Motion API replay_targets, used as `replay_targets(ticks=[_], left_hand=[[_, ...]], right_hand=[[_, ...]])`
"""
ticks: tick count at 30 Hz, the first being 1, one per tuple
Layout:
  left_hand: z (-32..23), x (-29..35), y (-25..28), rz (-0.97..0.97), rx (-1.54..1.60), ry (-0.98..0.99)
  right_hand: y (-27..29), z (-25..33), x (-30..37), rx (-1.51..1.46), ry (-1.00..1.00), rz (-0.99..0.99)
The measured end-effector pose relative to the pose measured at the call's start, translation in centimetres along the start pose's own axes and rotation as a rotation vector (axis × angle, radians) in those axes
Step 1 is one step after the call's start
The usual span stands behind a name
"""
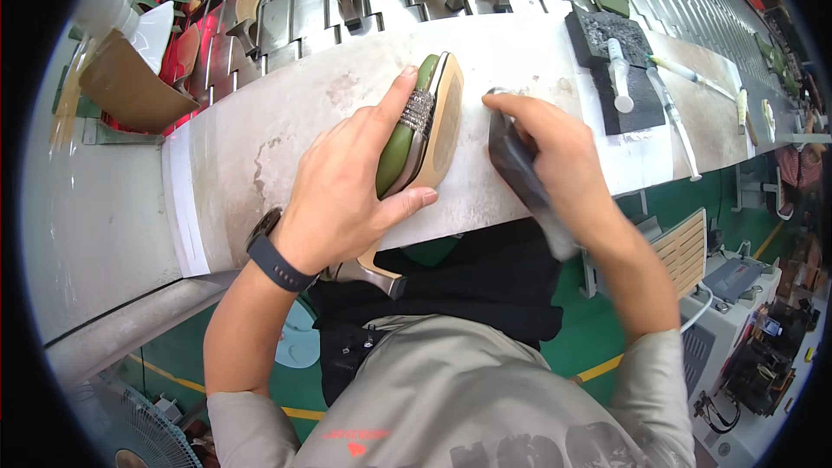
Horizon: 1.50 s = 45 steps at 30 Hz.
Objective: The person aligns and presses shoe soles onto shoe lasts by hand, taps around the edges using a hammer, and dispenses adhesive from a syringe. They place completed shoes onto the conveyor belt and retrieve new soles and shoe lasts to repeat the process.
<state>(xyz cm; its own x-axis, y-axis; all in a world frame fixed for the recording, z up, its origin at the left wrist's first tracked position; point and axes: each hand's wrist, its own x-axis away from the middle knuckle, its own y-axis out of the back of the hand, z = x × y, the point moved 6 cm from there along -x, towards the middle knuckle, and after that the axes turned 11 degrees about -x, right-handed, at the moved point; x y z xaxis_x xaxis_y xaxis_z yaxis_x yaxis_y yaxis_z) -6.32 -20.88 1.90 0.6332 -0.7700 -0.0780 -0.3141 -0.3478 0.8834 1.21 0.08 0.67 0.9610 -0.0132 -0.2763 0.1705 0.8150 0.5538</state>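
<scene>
One dark watch circles the wrist of the left hand, which clasps a green heeled shoe between fingers and thumb over the pale worktop, tan sole turned right, heel past the near edge. Apart from the shoe, the right hand curls around a blurred dark tool. Farther right, a syringe lies on a black block.

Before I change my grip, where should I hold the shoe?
The shoe is probably best held by its green upper, from the left, where your left hand is: the tan sole faces right, leaving that side open, and the heel looks too slender.
</scene>
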Motion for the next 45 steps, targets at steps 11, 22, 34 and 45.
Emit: replay_targets(ticks=[11, 22, 34, 45], left_hand=[[-0.6, -0.9, 0.2, -0.014, -0.055, -0.11], [-0.1, -0.8, 0.3, 0.025, -0.054, -0.096], [0.3, -0.6, 0.4, 0.045, -0.005, -0.069], [0.8, -0.4, 0.4, 0.018, 0.013, -0.077]], right_hand=[[-3.3, 2.1, 2.4, -0.894, -0.173, -0.363], [0.6, 3.0, -3.9, -0.565, -0.224, -0.008], [0.6, 2.2, -6.0, -0.638, -0.171, -0.048], [-3.0, 8.3, -0.5, -0.13, 0.241, -0.031]])
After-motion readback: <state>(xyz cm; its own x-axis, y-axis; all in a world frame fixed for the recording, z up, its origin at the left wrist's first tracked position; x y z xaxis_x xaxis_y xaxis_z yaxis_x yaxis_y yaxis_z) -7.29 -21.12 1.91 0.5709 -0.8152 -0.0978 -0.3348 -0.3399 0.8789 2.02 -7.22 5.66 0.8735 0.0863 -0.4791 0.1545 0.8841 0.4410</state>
